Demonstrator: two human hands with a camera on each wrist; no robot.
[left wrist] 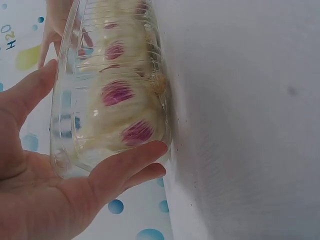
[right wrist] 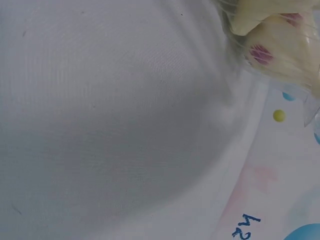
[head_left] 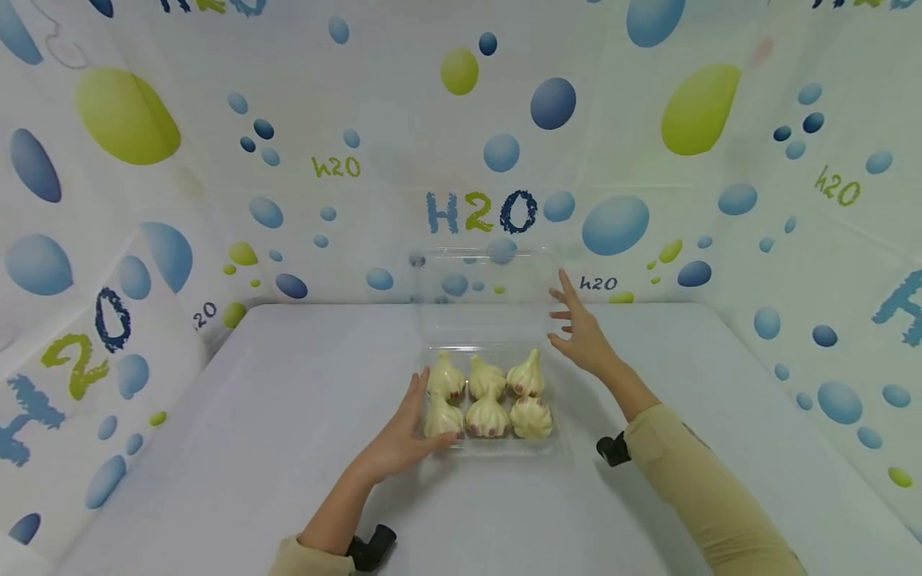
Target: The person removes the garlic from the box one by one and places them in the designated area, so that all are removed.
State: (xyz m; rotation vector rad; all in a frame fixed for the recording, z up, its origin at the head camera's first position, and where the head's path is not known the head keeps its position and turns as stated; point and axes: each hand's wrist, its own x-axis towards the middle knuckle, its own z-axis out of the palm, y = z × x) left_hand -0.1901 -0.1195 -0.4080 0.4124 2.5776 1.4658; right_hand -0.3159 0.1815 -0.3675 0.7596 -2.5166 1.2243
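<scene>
A clear plastic clamshell container (head_left: pixel 497 450) stands on the table with several garlic bulbs (head_left: pixel 487 416) in two rows. Its transparent lid (head_left: pixel 490 320) is raised at the back. My left hand (head_left: pixel 405 428) holds the container's near left corner, the thumb over the front rim and the fingers along the left side. In the left wrist view, the left hand (left wrist: pixel 55 185) straddles that corner, with purple-streaked garlic (left wrist: pixel 117 92) showing through the ribbed wall. My right hand (head_left: pixel 585 332) has its fingers spread, fingertips right beside the lid's right edge. Part of the container (right wrist: pixel 240 35) shows in the right wrist view.
A white-covered table (head_left: pixel 310 400) lies under the container. Behind and at the sides hangs a white curtain (head_left: pixel 403 120) printed with blue and green drops. Black wrist cameras (head_left: pixel 372 548) sit at both sleeves.
</scene>
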